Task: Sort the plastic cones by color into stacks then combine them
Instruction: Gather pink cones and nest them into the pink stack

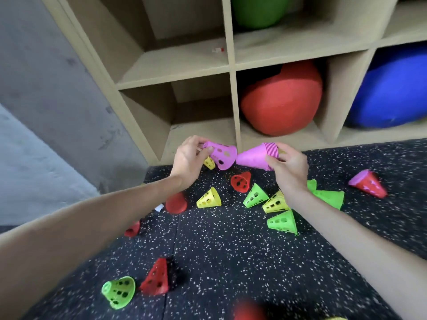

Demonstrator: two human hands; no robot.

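**Pink onto pink, with the rest still scattered**

My left hand pinches a single pink cone by its narrow top, just above the middle of the frame, wide mouth pointing right. My right hand curls its fingers and thumb round the rim end of a pink stack, whose tip points left and touches, or nearly touches, the single cone's mouth. I judge I am about to slide the loose cone over the stack's tip.

The danger is alignment. If the two meet at an angle, the rim may catch on the tip and skid off, and my pinch on that small top could lose the cone. Pushing too hard could also jam the nested cones, or shove the stack back through my right hand's grip.

Below my hands, on the speckled floor, lie loose cones on their sides: red cones, yellow cones and green cones in the middle, more red and green at lower left. At the right edge a red cone with a pink one inside lies well apart; I could overlook it, leaving one pink out of the stack.
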